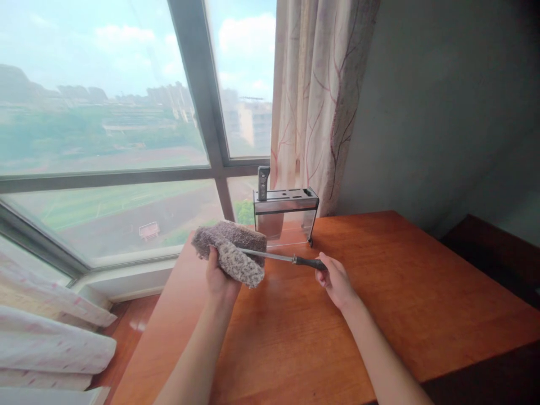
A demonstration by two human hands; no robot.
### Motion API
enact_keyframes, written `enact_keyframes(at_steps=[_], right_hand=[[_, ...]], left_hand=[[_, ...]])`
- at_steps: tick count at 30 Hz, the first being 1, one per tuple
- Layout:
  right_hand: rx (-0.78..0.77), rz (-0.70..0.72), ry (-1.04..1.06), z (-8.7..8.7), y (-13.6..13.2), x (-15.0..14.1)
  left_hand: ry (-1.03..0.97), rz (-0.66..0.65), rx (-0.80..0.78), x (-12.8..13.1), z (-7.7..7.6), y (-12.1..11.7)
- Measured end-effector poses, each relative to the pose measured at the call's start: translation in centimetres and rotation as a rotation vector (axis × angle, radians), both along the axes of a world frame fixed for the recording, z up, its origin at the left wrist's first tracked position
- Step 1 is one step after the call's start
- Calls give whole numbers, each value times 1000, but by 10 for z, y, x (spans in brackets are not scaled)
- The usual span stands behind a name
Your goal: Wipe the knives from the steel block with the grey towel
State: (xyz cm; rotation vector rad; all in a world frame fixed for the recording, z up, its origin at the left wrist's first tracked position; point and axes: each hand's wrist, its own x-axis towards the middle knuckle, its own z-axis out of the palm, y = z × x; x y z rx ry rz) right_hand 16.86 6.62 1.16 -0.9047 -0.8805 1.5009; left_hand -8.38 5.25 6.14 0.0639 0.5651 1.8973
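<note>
- A fuzzy, mottled grey cloth (242, 267) is hanging in the air above the near-left part of a wooden table (270, 354), in front of the person.
- The left hand (222, 281) is gripping the cloth from below, its thumb pressing on the near face.
- A slim metal rod (276, 257) is running into the cloth; its far end is hiding there.
- The right hand (335, 281) is closing its fingers around the end of the rod's black handle (310, 262).
- Just beyond, a clear-sided stand (286, 203) with a metal top is standing at the table's far edge, a dark upright handle (263, 183) rising from its left end.
- Behind the stand, a patterned curtain (316, 84) is hanging between the window (105, 129) and the grey wall (442, 84).
</note>
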Motion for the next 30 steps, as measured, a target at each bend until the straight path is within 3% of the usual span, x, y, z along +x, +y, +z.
enact_keyframes(at_steps=[7, 17, 26, 30], right_hand=[[57, 95, 3, 1, -5, -10], [177, 417, -228, 3, -13, -17], [210, 350, -255, 9, -11, -13], [329, 292, -442, 11, -10, -13]], left_hand=[[16, -100, 48, 10, 2, -7], [50, -167, -56, 23, -12, -5], [51, -99, -72, 11, -5, -1], [69, -18, -112, 4, -4, 2]])
